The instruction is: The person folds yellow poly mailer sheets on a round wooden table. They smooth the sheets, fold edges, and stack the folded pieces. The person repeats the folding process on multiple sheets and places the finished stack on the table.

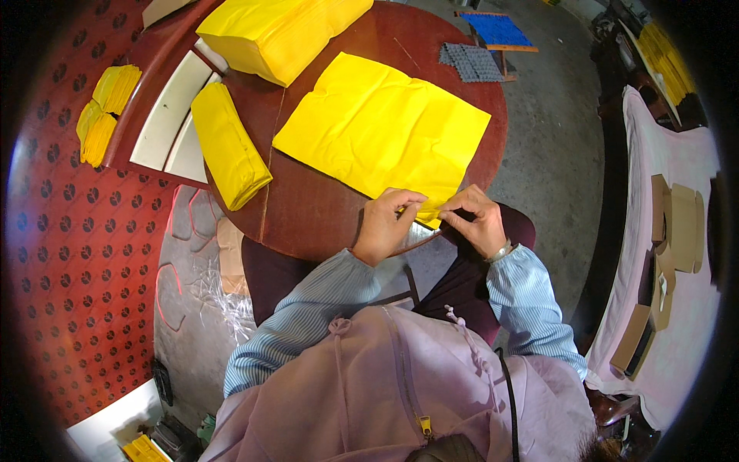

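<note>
Head view gives me a yellow sheet (385, 123) laid out on the round brown table (312, 219), its near corner reaching the rim closest to the person. From where I watch, the left hand (385, 223) has its thumb and fingertips drawn together at the near edge, and the right hand (479, 222) pinches the corner just beside it. The material between those fingertips is small and partly covered, so I can't tell whether it is being folded or parted.

As for progress, I judge this piece to be barely begun: nearly all of it lies spread and lightly creased, and only that corner is gathered. A folded yellow bundle (231, 146) sits apart to the left, which looks like finished work to me, though I can't be sure. Beyond, the big yellow stack (281, 35) suggests plenty left, if those pieces are untouched.
</note>
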Action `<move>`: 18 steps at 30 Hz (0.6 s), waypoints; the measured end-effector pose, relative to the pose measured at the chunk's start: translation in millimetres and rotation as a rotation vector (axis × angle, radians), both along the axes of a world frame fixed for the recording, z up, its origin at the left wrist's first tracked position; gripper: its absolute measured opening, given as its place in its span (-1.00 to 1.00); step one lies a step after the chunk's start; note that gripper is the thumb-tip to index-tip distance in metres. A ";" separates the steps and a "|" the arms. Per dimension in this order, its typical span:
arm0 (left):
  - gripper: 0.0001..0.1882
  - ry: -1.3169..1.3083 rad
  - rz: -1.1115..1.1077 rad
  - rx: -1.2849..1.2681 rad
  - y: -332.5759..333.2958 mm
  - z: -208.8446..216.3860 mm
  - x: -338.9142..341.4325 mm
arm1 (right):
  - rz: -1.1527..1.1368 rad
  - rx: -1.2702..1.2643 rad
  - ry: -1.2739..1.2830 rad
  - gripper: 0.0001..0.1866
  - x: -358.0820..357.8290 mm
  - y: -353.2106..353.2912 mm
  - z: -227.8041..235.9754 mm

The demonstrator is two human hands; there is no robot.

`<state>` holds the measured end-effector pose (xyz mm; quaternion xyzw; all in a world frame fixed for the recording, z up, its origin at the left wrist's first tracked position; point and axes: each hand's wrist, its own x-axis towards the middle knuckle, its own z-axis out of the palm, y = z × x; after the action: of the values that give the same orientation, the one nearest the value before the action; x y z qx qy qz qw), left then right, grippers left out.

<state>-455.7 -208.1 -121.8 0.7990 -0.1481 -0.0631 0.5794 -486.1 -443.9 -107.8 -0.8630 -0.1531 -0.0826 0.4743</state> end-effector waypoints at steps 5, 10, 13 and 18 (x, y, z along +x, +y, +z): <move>-0.81 0.000 -0.038 -0.015 3.4 5.0 0.1 | -0.040 0.144 0.257 -0.85 1.5 -2.5 -6.6; -0.77 -0.121 -0.067 -0.007 3.6 9.0 -0.9 | -0.065 0.176 0.263 -0.85 2.6 -1.0 -9.1; -0.76 -0.079 0.007 -0.006 -4.1 6.6 -3.5 | -0.070 0.178 0.278 -0.88 0.9 0.4 -7.6; -0.78 0.000 0.051 0.012 -5.8 2.0 -2.6 | -0.061 0.185 0.221 -0.88 -3.6 2.3 -3.1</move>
<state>-458.3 -213.8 -119.8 0.8060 -0.1275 -0.0492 0.5760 -489.7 -441.6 -110.9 -0.8235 -0.0656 -0.0153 0.5632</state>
